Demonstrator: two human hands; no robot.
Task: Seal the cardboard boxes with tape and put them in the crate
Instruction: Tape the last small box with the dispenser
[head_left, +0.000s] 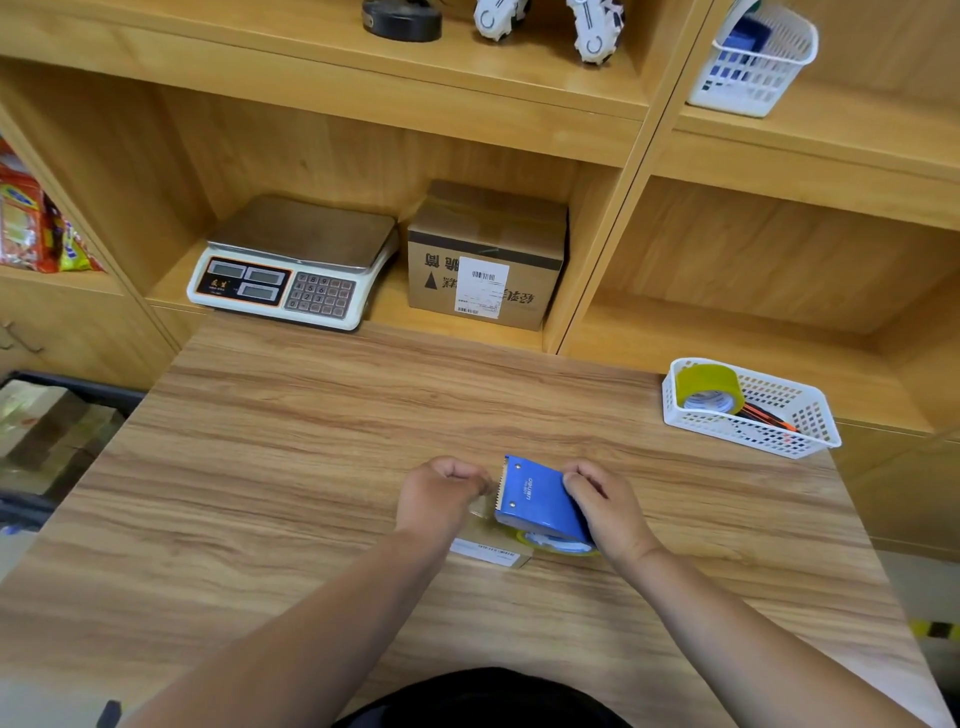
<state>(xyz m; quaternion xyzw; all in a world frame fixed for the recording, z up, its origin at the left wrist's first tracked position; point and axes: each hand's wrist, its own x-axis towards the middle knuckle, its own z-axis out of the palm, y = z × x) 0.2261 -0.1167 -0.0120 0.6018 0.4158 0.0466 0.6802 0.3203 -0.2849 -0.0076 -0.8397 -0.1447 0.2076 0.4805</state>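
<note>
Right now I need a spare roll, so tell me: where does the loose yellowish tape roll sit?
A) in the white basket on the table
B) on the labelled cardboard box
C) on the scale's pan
A: the tape roll leans inside the white basket at the right edge of the table.

A wood-grain desk (311, 441) stands against a light wooden shelf unit (363, 145) with open cubbies. One cubby holds a white weighing scale (291, 270). Pale floor (930, 592) shows at the right. The indoor light is even.
</note>
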